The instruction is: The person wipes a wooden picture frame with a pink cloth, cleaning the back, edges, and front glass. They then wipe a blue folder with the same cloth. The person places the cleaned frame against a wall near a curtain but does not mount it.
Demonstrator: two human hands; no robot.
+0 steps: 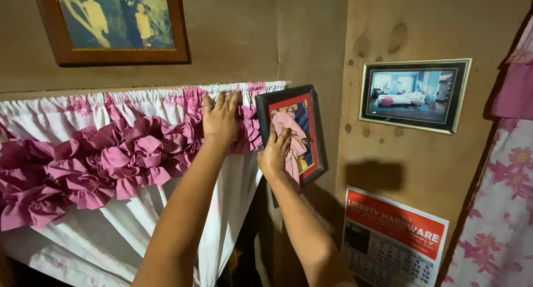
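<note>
Low on the wooden wall to your right hangs a wall calendar [393, 237], the only printed sign in view. It is a tilted rectangle with an orange-red header band bearing white lettering, and below it a pale sheet with a date grid and a small dark picture.

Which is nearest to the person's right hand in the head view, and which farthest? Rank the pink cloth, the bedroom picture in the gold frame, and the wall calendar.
Measured from the right hand:
1. Pink cloth: under the fingers, pressed against the small black-and-red framed picture.
2. Wall calendar: lower right on the wall.
3. Bedroom picture: upper right on the wall, only slightly farther than the calendar.
</note>
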